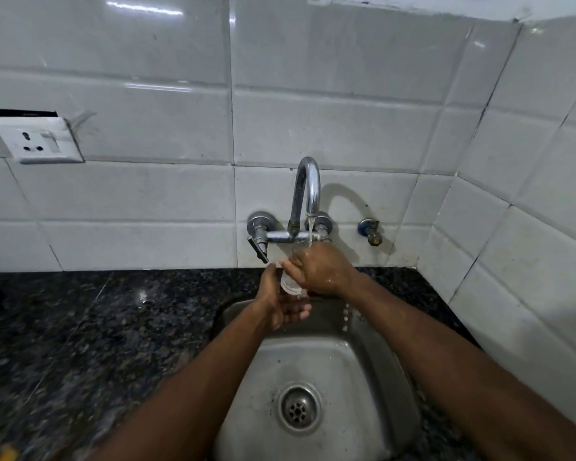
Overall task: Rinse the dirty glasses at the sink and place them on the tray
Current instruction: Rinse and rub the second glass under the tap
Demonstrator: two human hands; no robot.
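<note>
2 hands (left (pixel 280 306), right (pixel 325 271)) hold 1 glass (pixel 288 283) under 1 tap (pixel 308 188).

A dark speckled counter (pixel 80 327) spreads left of the left hand (pixel 280 307) and beyond the right hand (pixel 325 271); a steel sink (pixel 363 367) sits sunk in it beneath both. Far left lies a blurred yellow object (pixel 6 454).

Just the one camera, worn on the person's head and tipped forward and down. It faces the tiled wall (pixel 147 201) from close by, with the tap (pixel 308 191) near mid-frame and the sink (pixel 363 361) along the bottom edge. Both forearms run in from below to the left hand (pixel 280 306) and right hand (pixel 325 271), which meet round a glass (pixel 288 282). The wide lens bows the tile lines and takes in a socket (pixel 37 141) far left and the side wall (pixel 529 161) on the right.
</note>
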